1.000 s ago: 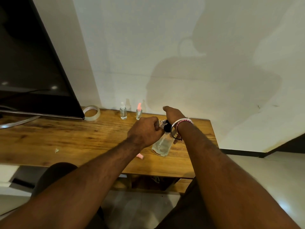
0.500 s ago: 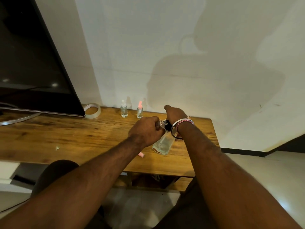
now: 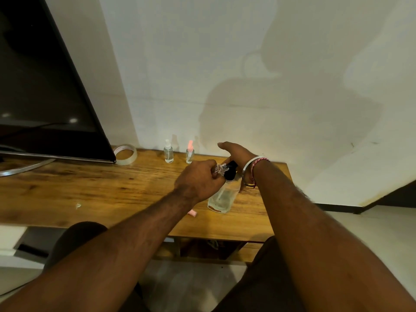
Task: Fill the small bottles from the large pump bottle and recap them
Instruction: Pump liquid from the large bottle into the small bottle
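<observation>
The large clear pump bottle [image 3: 221, 198] stands on the wooden table [image 3: 90, 188] near its right end. My right hand [image 3: 236, 153] rests on top of its black pump head [image 3: 230, 170], thumb stretched out to the left. My left hand [image 3: 198, 179] grips a small clear bottle [image 3: 219, 168] and holds it against the pump's spout. Two more small bottles stand at the back by the wall, one with a white cap [image 3: 168, 153] and one with a pink cap [image 3: 190, 152]. A loose pink cap [image 3: 192, 213] lies on the table below my left wrist.
A roll of tape [image 3: 125, 154] lies at the back, beside the corner of a large dark screen [image 3: 45, 86] on a metal stand. The table's right edge is close to the pump bottle, with floor beyond it. My knees are under the front edge.
Both hands keep the same hold at the pump bottle. Only the view has shifted slightly.
</observation>
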### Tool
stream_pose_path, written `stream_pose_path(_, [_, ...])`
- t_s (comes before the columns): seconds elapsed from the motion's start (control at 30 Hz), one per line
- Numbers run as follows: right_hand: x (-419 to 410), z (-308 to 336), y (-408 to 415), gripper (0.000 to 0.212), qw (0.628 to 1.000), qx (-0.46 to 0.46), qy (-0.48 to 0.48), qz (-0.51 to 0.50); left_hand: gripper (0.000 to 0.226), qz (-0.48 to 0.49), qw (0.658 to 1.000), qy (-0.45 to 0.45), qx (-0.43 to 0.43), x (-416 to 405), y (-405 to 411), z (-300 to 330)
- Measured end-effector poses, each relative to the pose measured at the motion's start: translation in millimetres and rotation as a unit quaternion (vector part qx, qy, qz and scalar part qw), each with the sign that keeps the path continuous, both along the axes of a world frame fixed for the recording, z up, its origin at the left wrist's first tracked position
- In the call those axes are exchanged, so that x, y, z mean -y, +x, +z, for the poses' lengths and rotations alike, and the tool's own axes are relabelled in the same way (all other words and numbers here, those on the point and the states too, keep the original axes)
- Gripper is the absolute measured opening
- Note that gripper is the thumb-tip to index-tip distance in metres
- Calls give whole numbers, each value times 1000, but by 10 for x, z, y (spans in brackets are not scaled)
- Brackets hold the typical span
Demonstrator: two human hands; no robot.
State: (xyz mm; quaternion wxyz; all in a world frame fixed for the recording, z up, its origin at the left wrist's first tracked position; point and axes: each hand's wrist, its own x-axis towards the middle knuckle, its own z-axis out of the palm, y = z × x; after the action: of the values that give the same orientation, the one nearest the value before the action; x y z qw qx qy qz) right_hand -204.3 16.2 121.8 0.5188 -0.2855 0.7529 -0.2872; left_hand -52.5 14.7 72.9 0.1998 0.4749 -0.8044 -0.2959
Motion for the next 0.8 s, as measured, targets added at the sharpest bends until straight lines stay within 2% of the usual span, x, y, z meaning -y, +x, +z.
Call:
stream_pose_path(0.37, [-6, -74, 80, 55, 998, -56, -31, -23, 26, -2, 1000, 4, -9, 27, -16, -27])
stream_pose_path(0.53, [6, -101, 66, 34, 992, -108, -67, 17, 28, 0, 1000, 9, -12, 27, -35, -53])
stream_pose_path(0.67, [33, -88, 95, 43, 984, -159, -41, 73, 26, 1, 1000, 16, -11, 31, -26, -80])
stream_pose_path(0.8, [38, -75, 87, 42, 966, -230, -15, 117, 23, 4, 1000, 20, -4, 14, -32, -55])
